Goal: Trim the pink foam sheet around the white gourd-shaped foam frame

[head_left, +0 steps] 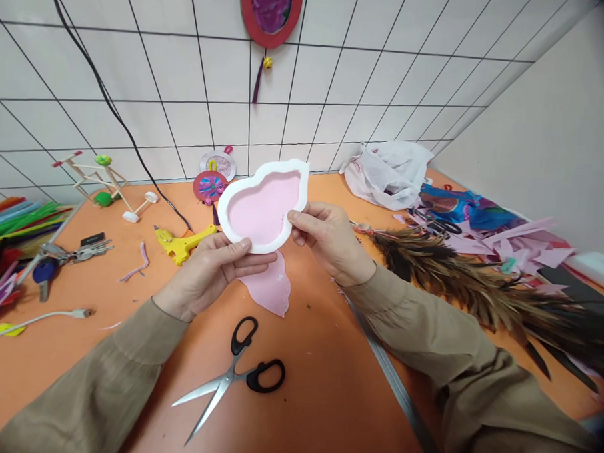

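Observation:
Both hands hold up a wavy, pointed shape with a thick white rim (224, 213) and a pink inner face (265, 208). My left hand (213, 263) grips its lower left edge, thumb in front and fingers behind. At its right edge, my right hand (329, 238) pinches the rim between thumb and fingers. Below the shape, a pink piece (269, 290) lies on the orange table (325, 388), partly hidden by the shape and my left hand. Black-handled scissors (230, 375) rest with blades spread, nearer to me.
A yellow glue gun (184, 243) and keys (88, 250) lie left, beside a stick frame (104, 181). Round ornaments (210, 186) stand near the tiled wall. To the right are a white plastic bag (389, 173), brown feathers (460, 277) and pink scraps (526, 243).

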